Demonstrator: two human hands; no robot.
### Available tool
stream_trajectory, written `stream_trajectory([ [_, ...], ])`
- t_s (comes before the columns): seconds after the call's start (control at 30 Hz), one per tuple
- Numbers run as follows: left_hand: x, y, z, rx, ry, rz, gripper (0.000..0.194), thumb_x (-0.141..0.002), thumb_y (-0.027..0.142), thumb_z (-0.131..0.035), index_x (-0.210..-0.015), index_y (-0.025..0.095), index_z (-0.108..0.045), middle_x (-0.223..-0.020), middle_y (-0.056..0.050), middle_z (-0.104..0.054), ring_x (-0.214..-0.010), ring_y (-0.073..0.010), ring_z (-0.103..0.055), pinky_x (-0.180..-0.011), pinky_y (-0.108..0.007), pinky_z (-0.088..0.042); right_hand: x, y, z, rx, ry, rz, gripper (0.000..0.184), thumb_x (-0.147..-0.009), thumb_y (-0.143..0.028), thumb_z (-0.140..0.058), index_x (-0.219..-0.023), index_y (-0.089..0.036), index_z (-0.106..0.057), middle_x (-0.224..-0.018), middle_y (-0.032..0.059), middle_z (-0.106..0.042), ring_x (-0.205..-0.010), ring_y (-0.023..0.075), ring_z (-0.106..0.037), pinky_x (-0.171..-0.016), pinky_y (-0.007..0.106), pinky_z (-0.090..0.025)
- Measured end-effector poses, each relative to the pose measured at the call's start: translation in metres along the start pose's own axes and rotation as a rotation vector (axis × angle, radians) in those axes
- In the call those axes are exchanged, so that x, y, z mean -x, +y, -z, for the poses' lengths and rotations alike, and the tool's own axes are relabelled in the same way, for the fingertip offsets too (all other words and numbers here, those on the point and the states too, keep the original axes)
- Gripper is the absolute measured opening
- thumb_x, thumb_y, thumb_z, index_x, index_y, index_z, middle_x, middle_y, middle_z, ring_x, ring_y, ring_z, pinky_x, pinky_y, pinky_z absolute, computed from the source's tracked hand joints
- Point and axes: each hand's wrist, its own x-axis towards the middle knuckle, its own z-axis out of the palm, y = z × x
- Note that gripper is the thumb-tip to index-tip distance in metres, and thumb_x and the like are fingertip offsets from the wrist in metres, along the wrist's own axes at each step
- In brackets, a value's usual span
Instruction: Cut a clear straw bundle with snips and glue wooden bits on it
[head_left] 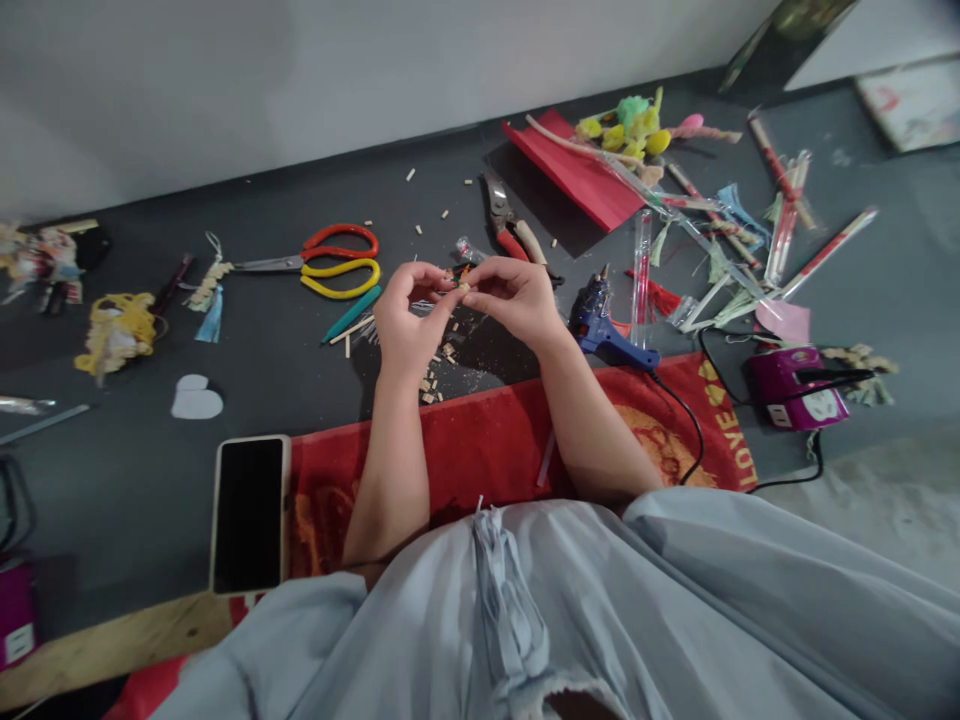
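My left hand [412, 318] and my right hand [516, 300] meet above the grey table, thumbs and forefingers pinched together. Between the fingertips is a small pale piece [464, 288], with bits of orange and green beside it; its kind is too small to make out. Below the hands lie small wood offcuts [430, 388] and crumbs. Red-handled pliers [510, 222] rest just beyond my right hand. Close to my left hand are scissors [340, 262] with red and yellow handles and a teal pen-like tool [352, 314]. A blue glue gun [606, 325] lies right of my right wrist.
A red towel [480, 435] runs along the near edge under my forearms. A phone [251, 515] lies at the left, near a white paper heart [197, 398]. Red paper [577, 170], wrapped sticks and tassels spread at the right, with a purple box [799, 388] and cables.
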Motion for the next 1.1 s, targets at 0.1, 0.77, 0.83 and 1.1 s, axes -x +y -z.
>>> stream_trajectory([
  [0.1, -0.0001, 0.0013, -0.0005, -0.015, 0.008, 0.026, 0.033, -0.068, 0.042, -0.074, -0.084, 0.020, -0.055, -0.077, 0.002, -0.064, -0.070, -0.0078, -0.063, -0.066, -0.020, -0.051, -0.0002, 0.0003, -0.0002, -0.013, 0.006, -0.031, 0.036, -0.063, -0.050, -0.077, -0.080, -0.020, -0.067, -0.082, 0.0016, -0.067, -0.077, 0.0125, -0.062, -0.076, 0.029, -0.055],
  [0.77, -0.0021, 0.0017, -0.0014, -0.083, 0.073, 0.123, 0.024, -0.075, 0.040, -0.068, -0.069, 0.019, -0.059, -0.065, 0.002, -0.062, -0.059, -0.0078, -0.056, -0.059, -0.021, -0.045, -0.0007, 0.0093, -0.0004, -0.113, -0.009, -0.072, 0.035, -0.065, -0.048, -0.076, -0.084, -0.020, -0.066, -0.082, 0.0005, -0.067, -0.076, 0.0116, -0.063, -0.073, 0.026, -0.056],
  [0.83, -0.0030, 0.0007, -0.0010, -0.109, 0.058, 0.115, 0.024, -0.075, 0.039, -0.068, -0.068, 0.019, -0.059, -0.064, 0.002, -0.063, -0.059, -0.0082, -0.056, -0.059, -0.022, -0.046, -0.0007, 0.0092, -0.0005, -0.129, -0.002, -0.071, 0.035, -0.065, -0.049, -0.076, -0.083, -0.020, -0.066, -0.081, 0.0003, -0.067, -0.073, 0.0113, -0.063, -0.071, 0.026, -0.056],
  [1.1, -0.0001, -0.0043, -0.0005, -0.231, 0.023, 0.060, 0.017, -0.080, 0.034, -0.064, -0.072, 0.019, -0.061, -0.067, 0.002, -0.066, -0.059, -0.0096, -0.058, -0.060, -0.023, -0.046, 0.0005, 0.0094, 0.0002, -0.167, -0.006, -0.101, 0.037, -0.063, -0.051, -0.077, -0.082, -0.022, -0.066, -0.078, -0.0014, -0.067, -0.070, 0.0109, -0.062, -0.070, 0.027, -0.057],
])
